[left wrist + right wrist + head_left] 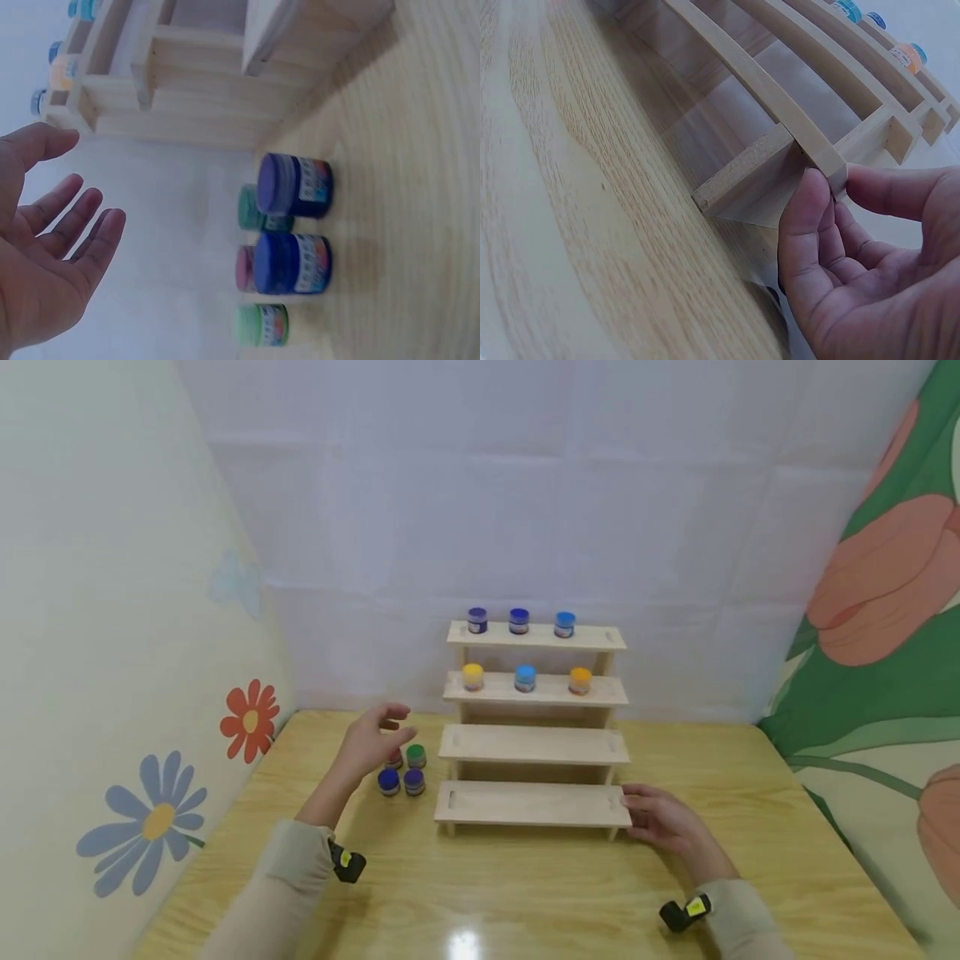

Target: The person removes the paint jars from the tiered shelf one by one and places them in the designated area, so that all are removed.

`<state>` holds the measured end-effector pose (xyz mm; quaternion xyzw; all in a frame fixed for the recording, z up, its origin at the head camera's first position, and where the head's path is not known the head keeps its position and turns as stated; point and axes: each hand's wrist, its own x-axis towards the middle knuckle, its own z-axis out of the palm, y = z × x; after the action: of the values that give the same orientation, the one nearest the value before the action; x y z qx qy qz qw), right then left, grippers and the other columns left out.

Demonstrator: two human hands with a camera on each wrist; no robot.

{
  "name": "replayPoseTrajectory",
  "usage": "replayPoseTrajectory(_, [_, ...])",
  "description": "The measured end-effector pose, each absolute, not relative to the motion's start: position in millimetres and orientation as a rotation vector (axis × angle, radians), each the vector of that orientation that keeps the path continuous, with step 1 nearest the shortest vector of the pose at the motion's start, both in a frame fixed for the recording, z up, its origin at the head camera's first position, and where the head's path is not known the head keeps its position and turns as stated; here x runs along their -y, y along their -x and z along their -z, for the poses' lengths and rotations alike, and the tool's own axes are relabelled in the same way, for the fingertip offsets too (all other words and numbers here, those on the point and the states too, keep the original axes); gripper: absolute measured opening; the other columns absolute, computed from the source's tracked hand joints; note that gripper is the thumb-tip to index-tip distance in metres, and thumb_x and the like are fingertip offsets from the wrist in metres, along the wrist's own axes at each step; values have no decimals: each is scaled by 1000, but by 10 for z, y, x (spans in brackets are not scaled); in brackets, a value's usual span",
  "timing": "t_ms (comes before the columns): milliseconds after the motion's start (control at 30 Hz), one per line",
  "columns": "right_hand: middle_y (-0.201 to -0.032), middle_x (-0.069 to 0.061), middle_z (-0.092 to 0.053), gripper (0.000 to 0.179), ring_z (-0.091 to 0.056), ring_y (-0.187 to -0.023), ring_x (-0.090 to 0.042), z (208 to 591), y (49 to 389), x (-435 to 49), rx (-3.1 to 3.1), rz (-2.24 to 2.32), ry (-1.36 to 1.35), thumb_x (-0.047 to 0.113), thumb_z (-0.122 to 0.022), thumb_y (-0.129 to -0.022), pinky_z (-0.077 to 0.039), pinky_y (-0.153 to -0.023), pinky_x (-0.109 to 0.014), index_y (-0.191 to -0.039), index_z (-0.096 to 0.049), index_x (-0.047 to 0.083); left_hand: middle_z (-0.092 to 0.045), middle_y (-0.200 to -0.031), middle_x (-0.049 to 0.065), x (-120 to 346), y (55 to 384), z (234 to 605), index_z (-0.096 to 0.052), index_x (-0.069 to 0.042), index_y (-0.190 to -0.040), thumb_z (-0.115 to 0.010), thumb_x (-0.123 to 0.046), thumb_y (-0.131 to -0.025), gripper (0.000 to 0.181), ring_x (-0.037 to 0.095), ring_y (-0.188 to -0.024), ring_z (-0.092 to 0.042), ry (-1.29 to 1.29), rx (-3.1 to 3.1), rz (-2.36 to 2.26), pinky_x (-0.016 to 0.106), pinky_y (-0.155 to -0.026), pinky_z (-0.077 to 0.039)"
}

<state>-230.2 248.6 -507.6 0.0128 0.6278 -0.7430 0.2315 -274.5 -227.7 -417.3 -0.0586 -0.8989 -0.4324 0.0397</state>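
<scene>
A wooden four-tier stepped rack (532,802) stands on the table. My right hand (663,818) pinches the right end of its lowest shelf (810,146) between thumb and fingers. My left hand (372,745) hovers over a group of paint jars left of the rack, its fingers loosely bent and holding nothing. In that group are a green jar (416,756), a blue jar (388,782), a purple jar (414,782) and a partly hidden pinkish-red jar (394,760). The left wrist view also shows a light green jar (262,325), which the left hand hides from the head view.
The top shelf (540,639) bears a purple jar (477,621), a dark blue jar (519,622) and a blue jar (565,625). One tier down stand a yellow jar (472,677), a light blue jar (525,679) and an orange jar (580,682). A white cloth (510,510) hangs behind.
</scene>
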Motion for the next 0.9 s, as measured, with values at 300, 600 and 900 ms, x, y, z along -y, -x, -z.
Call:
replayPoseTrajectory(300, [-101,2,-70,51,-66,-88,-13,5073,2300,-2475,-1726,2049,-66,13,-55,-104,-57,-70,-24,-148,-35,-3,-57,-140,19,2036,2816,3967,-54,-6,-139,-67,-26,-98,48,42,-127,-55,308,2639,1365,54,-100,-53])
replayPoseTrajectory(600, [-99,2,-71,27,-68,-86,-12,5104,2301,-2500,-1694,2066,-35,9,-51,-105,-58,-68,-23,-132,-50,6,-53,-144,18,1765,2908,3807,-52,-2,-141,-67,-21,-97,51,36,-130,-52,434,2566,1420,51,-112,-45])
replayPoseTrajectory(900, [-97,1,-72,26,-68,-83,-11,5081,2283,-2485,-1663,2091,-41,8,-51,-104,-56,-66,-22,-130,-51,7,-51,-145,22,1555,3044,3713,-48,3,-143,-70,-11,-93,57,40,-133,-50,469,2548,1488,48,-113,-44])
